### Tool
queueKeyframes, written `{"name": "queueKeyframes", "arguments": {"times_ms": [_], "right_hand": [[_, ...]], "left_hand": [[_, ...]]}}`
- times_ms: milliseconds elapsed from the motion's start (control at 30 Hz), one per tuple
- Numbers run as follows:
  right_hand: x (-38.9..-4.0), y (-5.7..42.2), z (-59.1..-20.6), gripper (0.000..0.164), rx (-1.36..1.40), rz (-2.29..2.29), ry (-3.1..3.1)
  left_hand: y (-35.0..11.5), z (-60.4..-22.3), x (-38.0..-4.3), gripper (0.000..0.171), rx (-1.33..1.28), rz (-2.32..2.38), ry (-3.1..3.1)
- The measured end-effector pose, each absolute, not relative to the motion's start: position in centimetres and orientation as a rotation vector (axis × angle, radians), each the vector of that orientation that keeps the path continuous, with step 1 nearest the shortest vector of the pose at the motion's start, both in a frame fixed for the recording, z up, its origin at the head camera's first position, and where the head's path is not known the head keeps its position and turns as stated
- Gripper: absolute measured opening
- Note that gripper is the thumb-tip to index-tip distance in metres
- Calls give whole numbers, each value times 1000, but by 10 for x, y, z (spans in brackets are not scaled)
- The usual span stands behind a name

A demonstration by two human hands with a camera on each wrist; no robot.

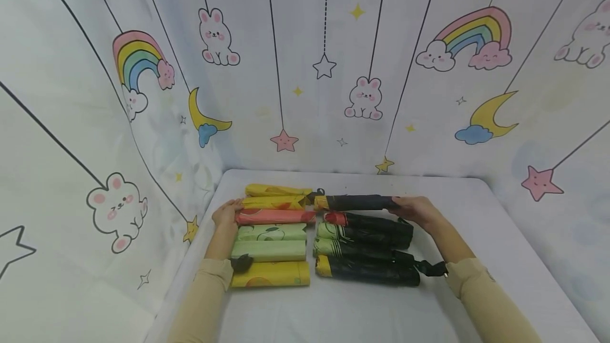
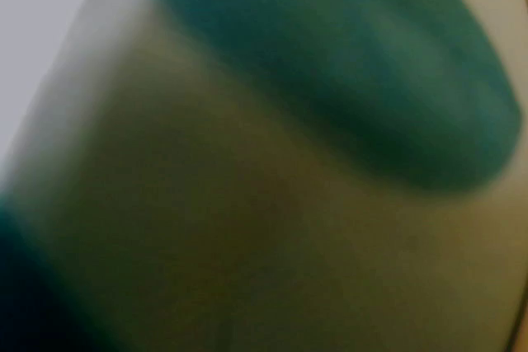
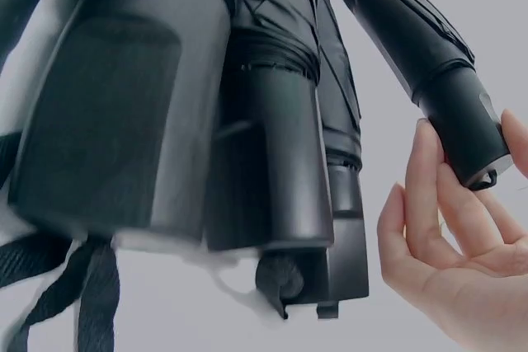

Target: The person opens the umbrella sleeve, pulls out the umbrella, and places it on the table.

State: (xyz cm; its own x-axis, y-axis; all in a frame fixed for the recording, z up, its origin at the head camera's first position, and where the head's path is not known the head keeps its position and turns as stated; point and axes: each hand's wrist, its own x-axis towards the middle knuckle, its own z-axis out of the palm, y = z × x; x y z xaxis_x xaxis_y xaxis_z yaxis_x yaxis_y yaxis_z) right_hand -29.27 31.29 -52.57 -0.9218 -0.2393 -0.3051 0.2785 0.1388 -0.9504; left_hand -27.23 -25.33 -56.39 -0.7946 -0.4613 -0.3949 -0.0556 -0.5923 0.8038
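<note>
In the head view my left hand (image 1: 226, 215) touches the left ends of a patterned yellow roll (image 1: 274, 203) and a red roll (image 1: 274, 216); the far side of its fingers is hidden. The left wrist view is too dark and blurred to show this contact. My right hand (image 3: 458, 249) pinches the handle end of a black folding umbrella (image 3: 466, 117) between thumb and fingers. That umbrella's other end is yellow and lies close to the yellow roll. Below it rest black umbrellas with red (image 1: 376, 226), green (image 1: 367, 248) and yellow (image 1: 371, 270) ends.
Green rolls (image 1: 271, 250) and another yellow roll (image 1: 271, 274) lie in the left column. One more yellow roll (image 1: 276, 190) is at the back. Black straps (image 1: 431, 268) stick out beside the right forearm. Patterned cloth walls (image 1: 305, 110) surround the white table (image 1: 362, 311).
</note>
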Motion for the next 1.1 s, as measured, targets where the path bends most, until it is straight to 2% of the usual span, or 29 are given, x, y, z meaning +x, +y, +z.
{"name": "queueKeyframes", "arguments": {"times_ms": [600, 833, 1100], "right_hand": [[-291, 337, -538, 62, 116, -1754, 2124], [-294, 340, -544, 68, 0, -1702, 2238], [-294, 340, -550, 58, 35, -1436, 2522]], "left_hand": [[-252, -565, -273, 65, 886, -2435, -1262], [-253, -563, -272, 65, 882, -2443, -1264], [-253, -562, -272, 64, 899, -2428, -1300]]}}
